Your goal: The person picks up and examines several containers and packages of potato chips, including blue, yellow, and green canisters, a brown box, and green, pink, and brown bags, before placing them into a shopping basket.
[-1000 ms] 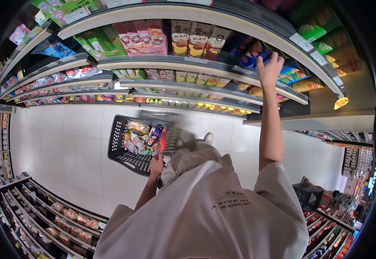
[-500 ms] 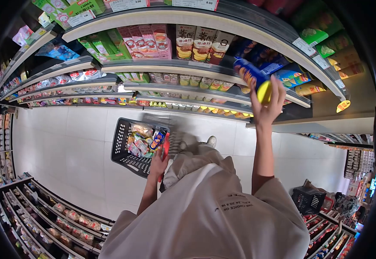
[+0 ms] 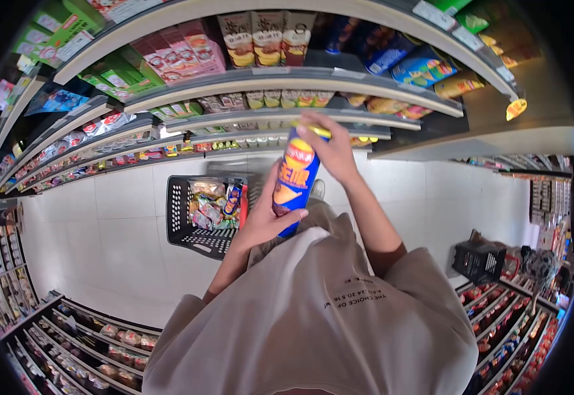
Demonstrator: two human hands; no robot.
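A blue chip can [image 3: 298, 172] with a yellow lid is held between both hands in front of my body, tilted slightly. My left hand [image 3: 268, 210] wraps round its lower part, thumb across the front. My right hand [image 3: 329, 146] grips the top at the yellow lid. Below and to the left, a dark perforated shopping basket [image 3: 180, 227] holds snack packets [image 3: 208, 209] and another blue can [image 3: 233, 199]. Neither hand touches the basket's handle.
Shelves [image 3: 247, 79] of boxed and bagged snacks run across the front, with more blue cans [image 3: 389, 54] at the upper right. Other shelves stand at the lower left and lower right. A second dark basket [image 3: 478, 260] is at the right, beside a partly visible person.
My right hand has brought the blue can from the shelf down in front of my body. My left hand has let go of the basket handle and taken hold of the can.
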